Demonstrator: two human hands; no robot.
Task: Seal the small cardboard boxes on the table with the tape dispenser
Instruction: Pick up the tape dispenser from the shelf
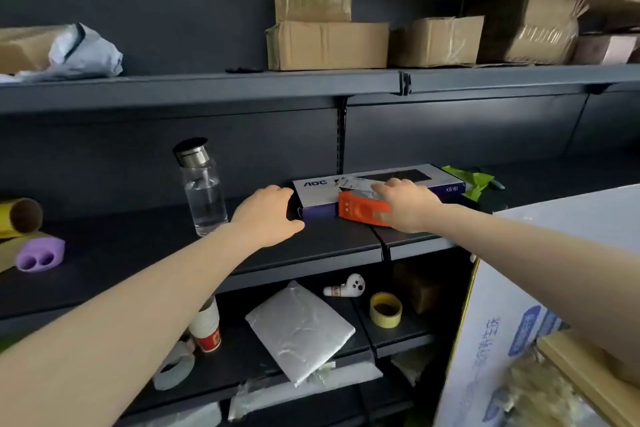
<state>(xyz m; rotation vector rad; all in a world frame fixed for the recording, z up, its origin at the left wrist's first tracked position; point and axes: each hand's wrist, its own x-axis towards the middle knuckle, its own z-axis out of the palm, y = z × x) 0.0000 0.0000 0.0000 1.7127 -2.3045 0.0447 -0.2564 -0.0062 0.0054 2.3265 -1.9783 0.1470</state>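
I face a dark metal shelving unit. On its middle shelf lies a long white and purple keyboard box. An orange tape dispenser rests across the box's front edge. My right hand lies over the dispenser with its fingers curled around it. My left hand grips the left end of the keyboard box, thumb on the shelf side. No small cardboard box on a table is in view.
A water bottle stands left of my left hand. Brown cartons fill the top shelf. Below lie a silver packet, a yellow tape roll and paper cups. A large white carton stands at the right.
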